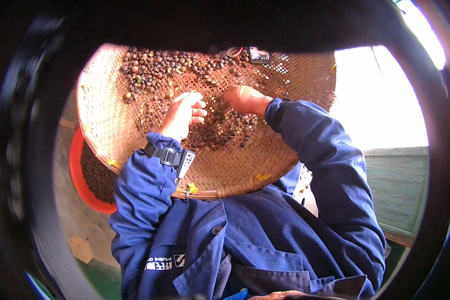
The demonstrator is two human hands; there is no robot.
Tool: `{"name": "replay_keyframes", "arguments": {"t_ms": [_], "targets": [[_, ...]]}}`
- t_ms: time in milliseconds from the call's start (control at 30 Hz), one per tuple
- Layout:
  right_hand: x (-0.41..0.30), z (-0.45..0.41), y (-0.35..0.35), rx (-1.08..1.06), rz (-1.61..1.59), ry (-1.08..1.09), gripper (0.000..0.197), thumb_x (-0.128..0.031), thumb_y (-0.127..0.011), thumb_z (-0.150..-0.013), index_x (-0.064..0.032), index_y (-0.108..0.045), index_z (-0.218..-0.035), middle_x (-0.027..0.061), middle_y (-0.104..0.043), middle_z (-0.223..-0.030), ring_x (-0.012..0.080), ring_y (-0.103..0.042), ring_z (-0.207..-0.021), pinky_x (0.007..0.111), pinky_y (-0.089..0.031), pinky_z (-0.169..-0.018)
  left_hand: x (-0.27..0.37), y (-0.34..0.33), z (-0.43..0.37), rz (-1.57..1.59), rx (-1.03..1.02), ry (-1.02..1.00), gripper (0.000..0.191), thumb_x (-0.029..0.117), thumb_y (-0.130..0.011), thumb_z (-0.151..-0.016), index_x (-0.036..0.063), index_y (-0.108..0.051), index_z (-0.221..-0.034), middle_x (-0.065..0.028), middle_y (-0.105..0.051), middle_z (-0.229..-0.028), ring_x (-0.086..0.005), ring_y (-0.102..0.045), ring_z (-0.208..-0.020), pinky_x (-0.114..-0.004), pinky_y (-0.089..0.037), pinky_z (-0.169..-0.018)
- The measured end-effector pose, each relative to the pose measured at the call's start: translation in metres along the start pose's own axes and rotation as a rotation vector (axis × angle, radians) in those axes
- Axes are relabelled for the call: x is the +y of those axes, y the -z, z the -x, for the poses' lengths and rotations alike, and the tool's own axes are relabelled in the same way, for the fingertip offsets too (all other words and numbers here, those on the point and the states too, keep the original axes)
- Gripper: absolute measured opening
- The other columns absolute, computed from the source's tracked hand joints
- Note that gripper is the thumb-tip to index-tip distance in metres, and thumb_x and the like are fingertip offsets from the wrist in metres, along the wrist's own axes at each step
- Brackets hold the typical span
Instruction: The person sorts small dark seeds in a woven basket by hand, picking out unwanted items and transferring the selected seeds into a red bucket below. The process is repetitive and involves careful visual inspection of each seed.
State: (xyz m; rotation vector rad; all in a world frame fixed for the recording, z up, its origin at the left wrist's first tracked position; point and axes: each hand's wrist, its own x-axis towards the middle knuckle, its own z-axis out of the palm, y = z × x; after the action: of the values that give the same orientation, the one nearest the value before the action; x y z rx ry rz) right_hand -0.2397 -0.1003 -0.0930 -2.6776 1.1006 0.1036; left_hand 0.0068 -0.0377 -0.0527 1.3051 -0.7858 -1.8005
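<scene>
Across my front rests a large round woven bamboo tray (225,172), its near rim against my jacket. Round brown nut-like seeds (153,67), mixed with lighter bits, are spread over its far left part. A looser pile of dark seeds and broken shells (225,131) lies nearer, between and below my hands. My left hand (183,114) hovers over the tray left of this pile, its fingers curled; what they may hold is hidden. Just above the pile's upper right, my right hand (243,99) is bent inward, with its fingertips hidden from view.
A phone (260,55) with a lit screen lies at the tray's far side, beside a red-edged object (234,51). On the floor at left stands a red basin (74,157) of dark granules. A wooden block (80,249) and a greenish wooden panel (393,187) flank me.
</scene>
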Motion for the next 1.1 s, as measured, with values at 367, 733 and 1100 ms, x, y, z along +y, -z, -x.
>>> {"name": "replay_keyframes", "arguments": {"t_ms": [367, 733, 1100], "targets": [[-0.055, 0.011, 0.085, 0.190, -0.621, 0.084, 0.027, -0.020, -0.067, -0.087, -0.0041, -0.069, -0.109, 0.0077, -0.072, -0.088, 0.0161, -0.067, -0.072, 0.031, -0.055, -0.067, -0.022, 0.000, -0.018, 0.290, -0.200, 0.257, 0.043, 0.048, -0.044, -0.101, 0.0070, -0.059, -0.097, -0.0070, -0.067, -0.084, -0.0214, -0.068, -0.070, -0.031, -0.055, -0.056], [-0.011, -0.005, 0.019, 0.273, -0.199, 0.031, 0.019, -0.016, -0.059, -0.086, -0.0071, -0.065, -0.101, 0.0161, -0.068, -0.094, 0.0351, -0.068, -0.083, 0.044, -0.055, -0.077, -0.019, 0.001, -0.011, 0.232, -0.017, -0.033, 0.024, 0.013, -0.049, -0.096, -0.0003, -0.059, -0.114, -0.0111, -0.066, -0.098, -0.0218, -0.067, -0.081, -0.033, -0.057, -0.070], [-0.007, -0.028, -0.023, 0.231, 0.094, 0.154, 0.016, -0.015, -0.062, -0.075, -0.0030, -0.059, -0.085, 0.0176, -0.063, -0.074, 0.0356, -0.066, -0.068, 0.045, -0.054, -0.062, -0.018, 0.004, -0.014, 0.302, -0.137, -0.128, 0.034, 0.029, -0.045, -0.101, -0.0024, -0.054, -0.113, -0.0182, -0.064, -0.104, -0.0316, -0.066, -0.094, -0.044, -0.055, -0.085]]}}
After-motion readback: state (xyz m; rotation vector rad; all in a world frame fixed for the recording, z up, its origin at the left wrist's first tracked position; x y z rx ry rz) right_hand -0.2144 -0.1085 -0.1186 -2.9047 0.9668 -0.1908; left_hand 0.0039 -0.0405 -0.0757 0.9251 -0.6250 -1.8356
